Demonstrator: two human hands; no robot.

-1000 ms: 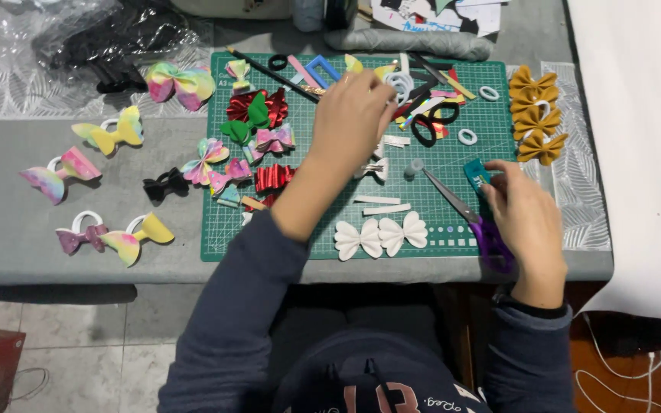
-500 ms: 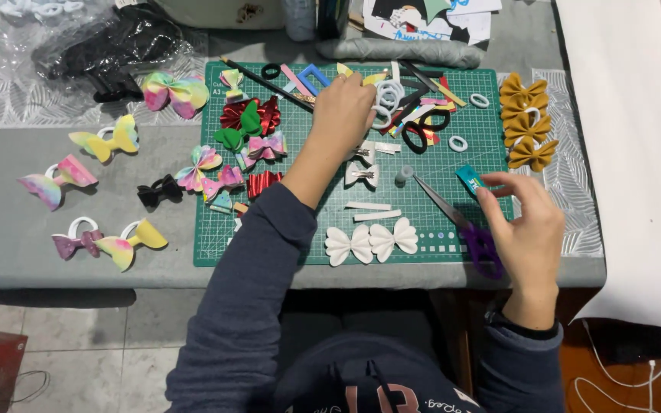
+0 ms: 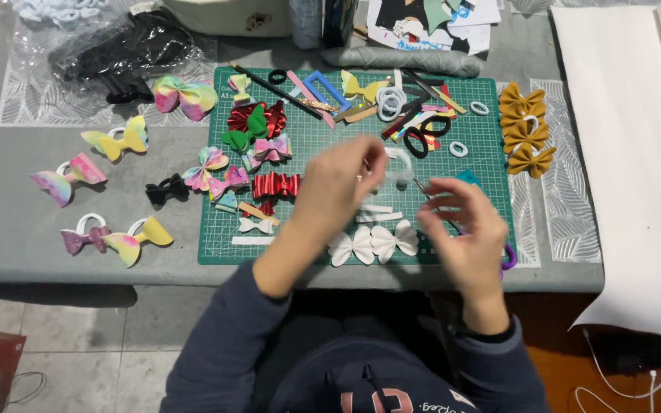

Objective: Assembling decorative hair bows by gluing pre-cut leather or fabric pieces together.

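My left hand [image 3: 337, 186] hovers over the middle of the green cutting mat [image 3: 468, 222], its fingers pinched on a small, blurred white piece [image 3: 398, 171]. My right hand [image 3: 462, 229] is close to it on the right, fingers loosely curled and apart, with nothing visible in them. Under that hand lie scissors with a thin blade [image 3: 422, 187] and a purple handle [image 3: 509, 257]. A teal scrap [image 3: 468, 177] lies just beyond the fingers. Two white bows [image 3: 372, 243] rest on the mat's near edge, and white strips [image 3: 380, 213] lie below my left hand.
Red and green bows [image 3: 258, 121], pastel bows [image 3: 216, 172] and hair ties [image 3: 422, 141] crowd the mat. Mustard bows [image 3: 525, 130] lie on its right. Rainbow bows [image 3: 116, 141] and a black bow [image 3: 166, 189] sit on the grey table at left. White fabric [image 3: 629, 153] covers the right.
My left hand has pulled back from the hair ties at the far side of the mat, bringing a white piece. My right hand has moved left toward it.
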